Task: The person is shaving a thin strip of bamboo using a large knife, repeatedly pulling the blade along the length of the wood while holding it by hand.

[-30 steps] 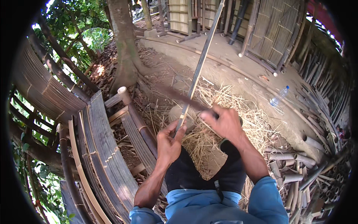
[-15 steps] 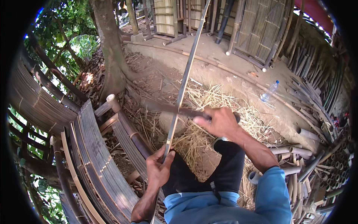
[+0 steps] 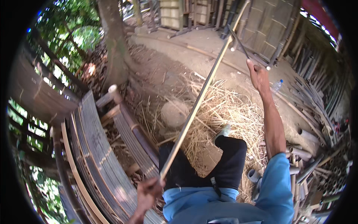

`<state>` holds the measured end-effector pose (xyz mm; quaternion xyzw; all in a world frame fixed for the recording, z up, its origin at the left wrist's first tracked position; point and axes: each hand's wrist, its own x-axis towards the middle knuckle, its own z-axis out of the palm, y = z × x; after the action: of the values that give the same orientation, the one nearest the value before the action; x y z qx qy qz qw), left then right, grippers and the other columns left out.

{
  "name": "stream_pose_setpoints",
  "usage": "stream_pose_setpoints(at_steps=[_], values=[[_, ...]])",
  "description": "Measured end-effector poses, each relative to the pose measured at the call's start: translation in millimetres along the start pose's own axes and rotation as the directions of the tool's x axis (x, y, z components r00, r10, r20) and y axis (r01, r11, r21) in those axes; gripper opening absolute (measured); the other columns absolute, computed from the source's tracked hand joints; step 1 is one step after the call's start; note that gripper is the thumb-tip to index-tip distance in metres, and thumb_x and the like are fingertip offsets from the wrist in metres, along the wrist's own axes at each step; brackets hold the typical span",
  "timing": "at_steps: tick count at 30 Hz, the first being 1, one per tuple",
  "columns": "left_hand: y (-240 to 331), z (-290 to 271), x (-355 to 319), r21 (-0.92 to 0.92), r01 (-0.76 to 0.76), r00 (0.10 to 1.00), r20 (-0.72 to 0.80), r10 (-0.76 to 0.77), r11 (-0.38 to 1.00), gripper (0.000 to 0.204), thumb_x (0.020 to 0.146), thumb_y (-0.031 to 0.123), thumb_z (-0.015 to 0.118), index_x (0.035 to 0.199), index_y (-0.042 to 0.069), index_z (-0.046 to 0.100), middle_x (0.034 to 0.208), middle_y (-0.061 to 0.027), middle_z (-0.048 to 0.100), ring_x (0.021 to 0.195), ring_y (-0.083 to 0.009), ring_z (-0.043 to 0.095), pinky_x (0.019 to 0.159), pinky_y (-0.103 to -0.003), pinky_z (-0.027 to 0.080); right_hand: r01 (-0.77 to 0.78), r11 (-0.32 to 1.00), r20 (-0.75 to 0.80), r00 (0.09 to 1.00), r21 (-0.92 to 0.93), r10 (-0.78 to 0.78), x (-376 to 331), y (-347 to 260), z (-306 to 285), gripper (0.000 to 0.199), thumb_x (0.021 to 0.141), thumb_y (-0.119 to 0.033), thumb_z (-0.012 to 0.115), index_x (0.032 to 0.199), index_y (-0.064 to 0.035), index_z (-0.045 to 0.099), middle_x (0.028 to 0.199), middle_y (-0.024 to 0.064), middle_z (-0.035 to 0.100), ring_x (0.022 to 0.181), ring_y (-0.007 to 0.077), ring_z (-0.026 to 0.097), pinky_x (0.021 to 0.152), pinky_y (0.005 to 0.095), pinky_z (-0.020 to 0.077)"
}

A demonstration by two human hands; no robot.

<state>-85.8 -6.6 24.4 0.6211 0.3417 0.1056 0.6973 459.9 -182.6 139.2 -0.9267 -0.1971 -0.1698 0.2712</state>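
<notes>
A long, pale bamboo strip (image 3: 197,102) slants from near my lap up to the far right. My left hand (image 3: 148,192) is closed around its near end, low beside my left thigh. With the arm stretched far forward, my right hand (image 3: 258,77) is closed on a machete, its handle hidden in the fist. The thin dark machete blade (image 3: 240,45) runs up and left from the fist and meets or crosses the strip close to its far end. Whether the edge touches the strip I cannot tell.
A slatted bamboo bench (image 3: 97,142) stands at my left, beside a tree trunk (image 3: 113,44). Pale shavings (image 3: 231,112) cover the ground ahead around a rounded stone (image 3: 174,113). A plastic bottle (image 3: 277,85) lies beyond my right forearm. Cut bamboo pieces (image 3: 300,153) are heaped at right.
My right hand has moved far forward with the machete, from mid-strip toward the far end. The strip's far end has swung right and its pale face now shows. My left hand has dropped closer.
</notes>
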Motion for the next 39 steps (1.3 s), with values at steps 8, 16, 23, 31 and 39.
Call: stream_pose_setpoints(at_steps=[8,16,23,31,39], values=[[62,48,107,-0.069,-0.187,0.958,0.208,0.197,0.980,0.031,0.103,0.021,0.061,0.130,0.005,0.066,0.066,0.0060,0.050,0.053,-0.0029,0.041,0.046,-0.022,0.029,0.534,0.816,0.174,0.802,0.221,-0.572,-214,-108,57,0.066,0.091,-0.070,0.060,0.083,-0.0048,0.068,0.054,0.0120,0.061,0.048,0.0288,0.065,0.048,0.0449,0.0520],[45,53,88,-0.143,-0.092,0.979,0.169,0.116,0.986,0.026,0.102,0.014,0.063,0.125,0.002,0.066,0.064,0.0063,0.046,0.048,-0.0020,0.037,0.042,-0.022,0.025,0.392,0.898,0.275,0.857,0.201,-0.436,-178,-94,55,0.072,0.093,-0.071,0.055,0.080,-0.0008,0.068,0.049,0.0141,0.057,0.045,0.0290,0.062,0.048,0.0458,0.0512],[15,31,30,0.064,-0.005,0.992,0.128,-0.004,0.998,0.023,0.102,0.015,0.063,0.120,0.003,0.071,0.063,0.0076,0.051,0.050,-0.0010,0.041,0.044,-0.021,0.029,0.207,0.975,0.243,0.945,0.075,-0.220,-82,-43,57,0.090,0.092,-0.082,0.040,0.094,-0.0001,0.076,0.049,0.0150,0.054,0.049,0.0276,0.060,0.056,0.0487,0.0512],[13,20,0,0.104,0.080,0.984,0.153,-0.095,0.991,0.027,0.103,0.021,0.063,0.111,-0.003,0.073,0.060,0.0037,0.053,0.051,-0.0026,0.046,0.044,-0.022,0.034,0.104,0.994,0.195,0.976,-0.016,-0.099,-77,-22,39,0.091,0.090,-0.084,0.041,0.089,0.0012,0.073,0.060,0.0203,0.063,0.063,0.0367,0.067,0.068,0.0498,0.0536],[49,58,101,0.052,-0.256,0.962,0.114,0.249,0.965,0.024,0.101,0.017,0.064,0.118,0.002,0.071,0.066,0.0038,0.055,0.059,-0.0036,0.048,0.052,-0.023,0.037,0.476,0.825,0.280,0.783,0.306,-0.556,-238,-91,68,0.065,0.090,-0.068,0.063,0.084,-0.0028,0.068,0.051,0.0139,0.059,0.048,0.0333,0.064,0.049,0.0457,0.0525]])
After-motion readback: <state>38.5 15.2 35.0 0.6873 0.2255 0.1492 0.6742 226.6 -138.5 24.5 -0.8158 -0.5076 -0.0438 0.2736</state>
